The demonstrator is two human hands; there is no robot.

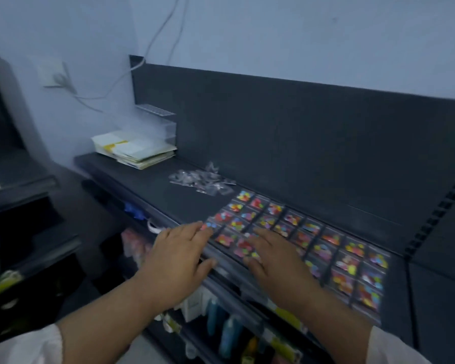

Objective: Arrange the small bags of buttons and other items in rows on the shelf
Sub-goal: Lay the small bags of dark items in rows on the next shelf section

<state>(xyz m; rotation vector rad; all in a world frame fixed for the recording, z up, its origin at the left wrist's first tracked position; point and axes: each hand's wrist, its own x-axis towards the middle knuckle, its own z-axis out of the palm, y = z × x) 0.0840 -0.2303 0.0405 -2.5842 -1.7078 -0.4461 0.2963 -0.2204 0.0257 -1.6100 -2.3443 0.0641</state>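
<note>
Frame is motion-blurred; fine detail is limited.

Pale wall (273, 35) behind, with a dark back panel (286, 132) standing against it. The dark shelf (168, 190) runs from far left to near right below the panel.

Small bags of buttons (326, 248): clear packets with multicoloured contents, lying flat in a grid of rows on the right half of the shelf, from the back panel side to the front edge. Packets sit just beside one another.

Left hand (180, 254): palm down at the shelf's front edge, fingers straight and slightly spread. Fingertips touch the packet at the grid's left front corner. Grip apart, holding nothing.

Right hand (277, 261): palm down, flat on the front rows of the grid, fingers straight and spread. Grip apart, pressing on the packets and not closed round any.

Stack of papers (135, 151): pale with a yellow patch, at the shelf's far left end. A clear box (153, 124) sits just behind it, by the panel.

Loose pile of clear bags (201, 179): unsorted, on the shelf between the papers and the grid. Contents cannot be told.

Bottles (229, 334): upright on a lower level, below the hands.

Wall socket (54, 74) on the left, with a cable (158, 35) running up the wall.
</note>
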